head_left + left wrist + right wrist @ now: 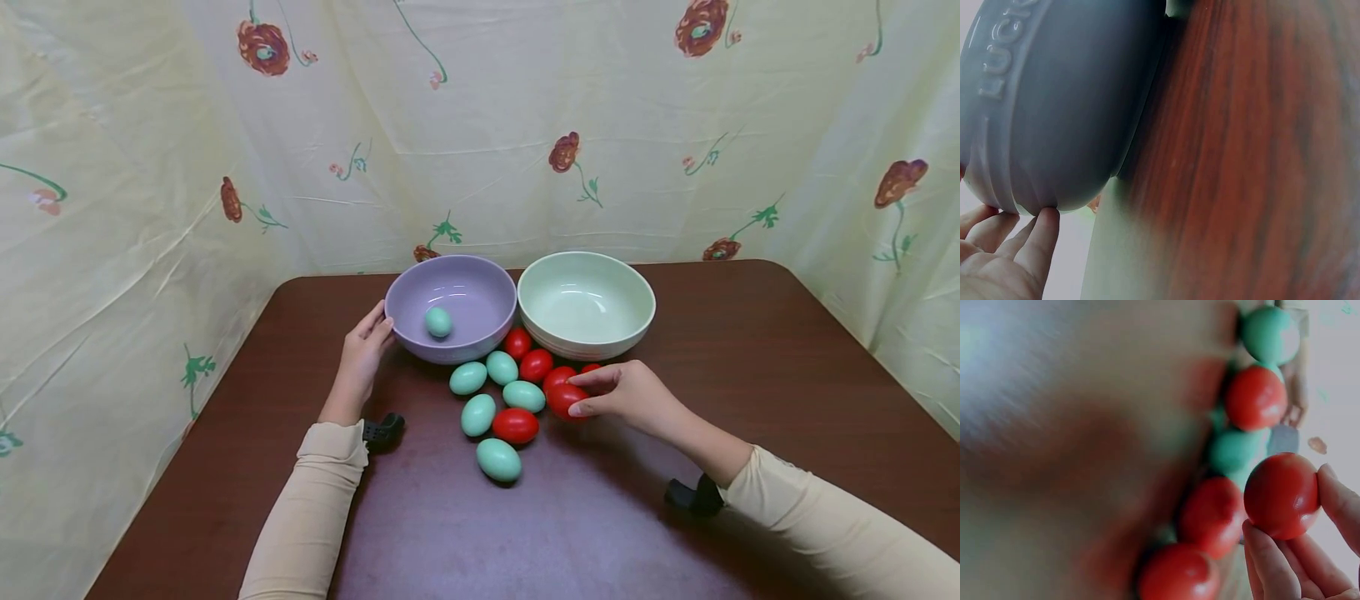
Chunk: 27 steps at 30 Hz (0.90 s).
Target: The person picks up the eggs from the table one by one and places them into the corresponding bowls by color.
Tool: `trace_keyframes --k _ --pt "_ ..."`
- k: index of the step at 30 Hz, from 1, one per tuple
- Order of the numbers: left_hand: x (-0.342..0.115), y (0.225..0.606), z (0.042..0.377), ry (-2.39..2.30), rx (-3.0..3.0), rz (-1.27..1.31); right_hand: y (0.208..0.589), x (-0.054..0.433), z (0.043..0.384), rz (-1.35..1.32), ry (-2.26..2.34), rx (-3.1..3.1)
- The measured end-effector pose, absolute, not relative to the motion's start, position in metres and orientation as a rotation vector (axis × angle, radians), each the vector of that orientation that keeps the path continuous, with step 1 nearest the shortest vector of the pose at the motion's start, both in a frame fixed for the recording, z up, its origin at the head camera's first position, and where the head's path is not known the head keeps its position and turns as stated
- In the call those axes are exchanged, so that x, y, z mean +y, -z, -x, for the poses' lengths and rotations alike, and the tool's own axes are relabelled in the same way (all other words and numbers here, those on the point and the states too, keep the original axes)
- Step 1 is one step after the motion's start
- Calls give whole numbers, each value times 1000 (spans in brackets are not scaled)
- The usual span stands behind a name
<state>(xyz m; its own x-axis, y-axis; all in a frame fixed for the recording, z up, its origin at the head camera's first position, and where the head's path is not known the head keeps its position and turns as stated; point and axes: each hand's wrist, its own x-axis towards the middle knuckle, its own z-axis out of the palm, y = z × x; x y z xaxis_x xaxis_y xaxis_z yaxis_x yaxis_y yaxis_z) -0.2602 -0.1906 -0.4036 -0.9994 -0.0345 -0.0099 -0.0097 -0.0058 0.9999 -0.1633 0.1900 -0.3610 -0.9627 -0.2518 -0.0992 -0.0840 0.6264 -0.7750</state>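
Observation:
My left hand (362, 354) holds the left side of a purple bowl (487, 300). In the left wrist view its fingers (1044, 244) lie against the bowl's outer wall (1079, 106), which has raised lettering. Inside that bowl is one mint-green egg (438, 322). My right hand (633, 400) pinches a red egg (1282, 497) between thumb and fingertips, at the right side of the group of eggs. Just behind it, another red egg (558, 379) is partly hidden. More red eggs (515, 426) and mint-green eggs (498, 460) lie on the table in front of the bowls.
A pale green bowl (585, 304) stands right beside the purple one, near the back edge of the brown table (750, 350). Behind the table hangs a cream cloth (480, 125) with printed flowers. Dark straps (693, 496) sit at both wrists.

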Motion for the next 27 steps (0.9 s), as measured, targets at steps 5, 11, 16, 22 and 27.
trace_keyframes --k 5,11,16,22,27 --pt "-191 404 260 2208 -2216 -49 342 188 172 255 1279 2660" --pt "-191 403 259 2202 -2220 -48 323 188 186 181 1319 2674" --pt "-191 403 259 2196 -2228 -45 310 188 197 121 1358 2662" --pt "-190 403 259 2190 -2229 -45 305 188 212 73 1376 2663" --pt "-191 403 259 2183 -2228 -44 304 188 224 17 1444 2602"
